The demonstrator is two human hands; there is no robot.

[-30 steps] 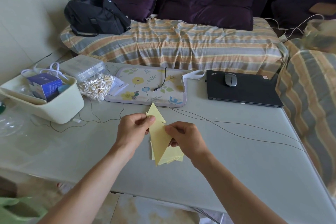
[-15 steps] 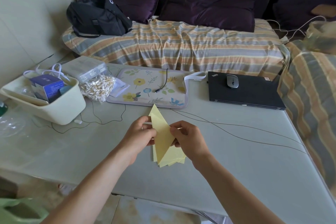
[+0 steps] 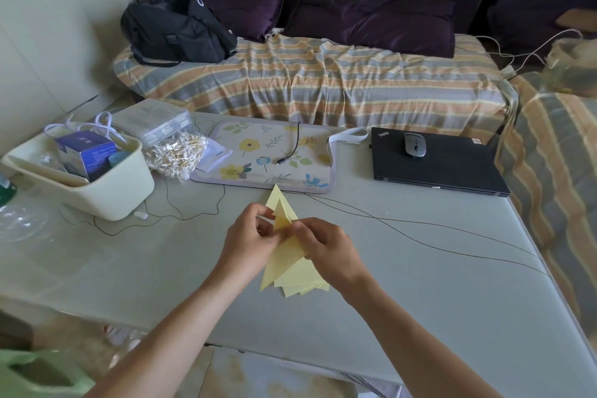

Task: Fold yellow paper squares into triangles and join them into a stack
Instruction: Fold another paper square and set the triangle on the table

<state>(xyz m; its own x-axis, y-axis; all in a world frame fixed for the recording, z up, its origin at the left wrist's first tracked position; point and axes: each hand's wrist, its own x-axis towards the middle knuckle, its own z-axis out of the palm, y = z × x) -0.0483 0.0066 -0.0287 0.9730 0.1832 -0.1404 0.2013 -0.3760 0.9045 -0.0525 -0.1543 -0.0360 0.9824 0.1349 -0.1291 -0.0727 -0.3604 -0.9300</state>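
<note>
Only one view, from the head: two hands meet above the grey surface [image 3: 420,284]. The left hand [image 3: 248,245] and right hand [image 3: 326,249] both pinch a stack of yellow paper triangles [image 3: 290,271], held over the surface's middle. At least four fanned lower corners show; the exact count of sheets is unclear, since the fingers cover the stack's middle. Its long axis runs away from the person, tip pointing toward the floral mat [image 3: 268,155]. One laptop [image 3: 442,168] carries one mouse [image 3: 414,145].
</note>
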